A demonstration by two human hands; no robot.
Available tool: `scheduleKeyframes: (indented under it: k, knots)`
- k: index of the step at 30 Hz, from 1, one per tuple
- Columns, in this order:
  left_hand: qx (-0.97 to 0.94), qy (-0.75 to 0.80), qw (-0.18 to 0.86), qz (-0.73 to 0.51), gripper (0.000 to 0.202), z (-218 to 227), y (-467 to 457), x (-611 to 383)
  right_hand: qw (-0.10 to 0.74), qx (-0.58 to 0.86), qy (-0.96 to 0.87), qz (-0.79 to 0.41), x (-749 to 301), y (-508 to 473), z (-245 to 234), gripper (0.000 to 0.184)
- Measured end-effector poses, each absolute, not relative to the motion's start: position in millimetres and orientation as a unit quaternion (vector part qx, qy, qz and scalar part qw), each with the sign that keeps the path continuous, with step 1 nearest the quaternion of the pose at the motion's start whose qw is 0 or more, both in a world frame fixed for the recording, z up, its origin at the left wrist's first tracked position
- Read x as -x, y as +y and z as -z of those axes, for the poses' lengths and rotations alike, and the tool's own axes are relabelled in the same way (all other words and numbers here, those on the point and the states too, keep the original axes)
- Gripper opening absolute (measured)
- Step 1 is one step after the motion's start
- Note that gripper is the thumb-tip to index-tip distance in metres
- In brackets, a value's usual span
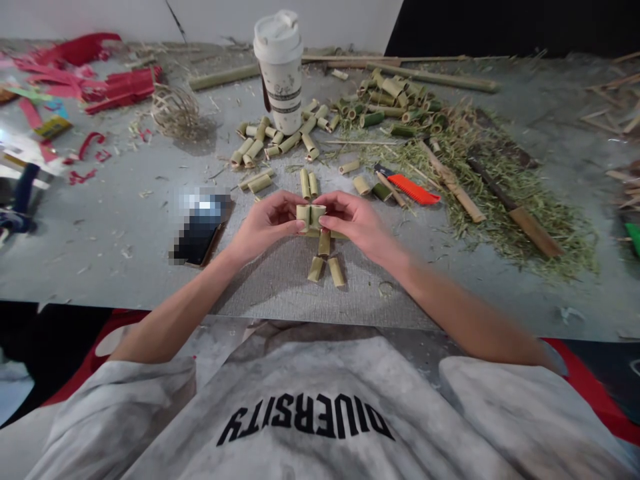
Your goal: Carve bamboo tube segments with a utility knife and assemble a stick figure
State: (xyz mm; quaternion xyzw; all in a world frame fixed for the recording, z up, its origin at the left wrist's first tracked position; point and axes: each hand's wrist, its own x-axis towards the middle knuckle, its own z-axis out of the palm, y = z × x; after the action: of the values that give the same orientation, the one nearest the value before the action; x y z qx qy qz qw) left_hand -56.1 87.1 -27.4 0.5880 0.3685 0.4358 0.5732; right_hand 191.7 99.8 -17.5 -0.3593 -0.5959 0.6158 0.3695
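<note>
Take the white lidded cup [286, 80] as the landmark. On its near side and slightly to its right, the left hand [273, 217] and the right hand [346, 215] come close together. Each is nearly closed in a pinch of thumb and fingers: the left hand has hold of the left bamboo tube [303, 215], the right hand of the right bamboo tube [319, 213], and the two tubes sit upright or nearly so, side by side.

As far as can be judged, the cutting is largely done and the setting-out is partway along. In line on the cup's near side, a slim pair of tubes [305, 183] lies just beyond the hands; nearer the person than the held tubes come a single tube [325, 243] and a splayed pair of tubes [337, 272]. None of these looks tied or glued to another, though the hands hide part of the middle, so any joining seems yet to be done.

Plenty of cut stock is unused: loose tubes [250, 152] lie around the cup's foot, and a heap of tubes [387, 100] lies to its right. Farther right of the cup and nearer the person, a knife [535, 230] rests on green shavings [565, 247], apart from both hands, while a phone [200, 230] lies on the bench [125, 220] to the cup's near left
</note>
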Motion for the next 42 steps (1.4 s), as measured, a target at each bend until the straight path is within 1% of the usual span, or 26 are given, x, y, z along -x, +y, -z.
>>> scheduleKeyframes:
  k: [6,11,14,16,22,26,29,31,34,35,36,37,38,40,42]
  knots:
    - [-0.587,0.369,0.575,-0.436,0.038,26,87,55,0.363,0.364,-0.607,-0.606,-191,98,16,0.032]
    - [-0.594,0.376,0.567,-0.428,0.035,25,88,57,0.361,0.368,-0.623,-0.589,-193,98,13,0.028]
    - [-0.616,0.382,0.551,-0.413,0.033,25,89,59,0.369,0.392,-0.627,-0.562,-195,100,7,0.032]
    - [-0.632,0.384,0.541,-0.4,0.033,24,90,60,0.374,0.394,-0.629,-0.556,-197,101,4,0.034]
    - [-0.641,0.395,0.526,-0.394,0.039,20,87,60,0.362,0.386,-0.648,-0.548,-198,102,7,0.028]
    - [-0.645,0.402,0.519,-0.391,0.04,23,90,60,0.357,0.388,-0.651,-0.546,-195,103,12,0.028]
    - [-0.657,0.399,0.516,-0.379,0.039,16,90,63,0.357,0.397,-0.657,-0.532,-196,104,2,0.026]
    - [-0.682,0.402,0.488,-0.367,0.036,3,82,66,0.359,0.403,-0.677,-0.5,-203,99,-15,0.024]
    - [-0.761,0.45,0.355,-0.305,0.029,-24,49,67,0.359,0.413,-0.731,-0.407,-222,71,-43,0.018]
    - [-0.773,0.464,0.323,-0.287,0.026,-30,34,66,0.345,0.423,-0.749,-0.376,-229,57,-50,0.016]
    - [-0.784,0.468,0.313,-0.26,0.024,-33,18,63,0.332,0.43,-0.765,-0.347,-235,40,-53,0.015]
    - [-0.795,0.466,0.307,-0.239,0.026,-34,2,60,0.313,0.442,-0.775,-0.326,-241,23,-53,0.017]
    - [-0.799,0.477,0.298,-0.21,0.028,-31,-13,56,0.288,0.467,-0.774,-0.316,-245,6,-50,0.025]
    - [-0.805,0.495,0.275,-0.177,0.035,-20,-36,46,0.208,0.53,-0.756,-0.324,-247,-23,-37,0.053]
    - [-0.805,0.509,0.26,-0.159,0.043,-5,-49,37,0.17,0.562,-0.745,-0.316,-243,-42,-20,0.058]
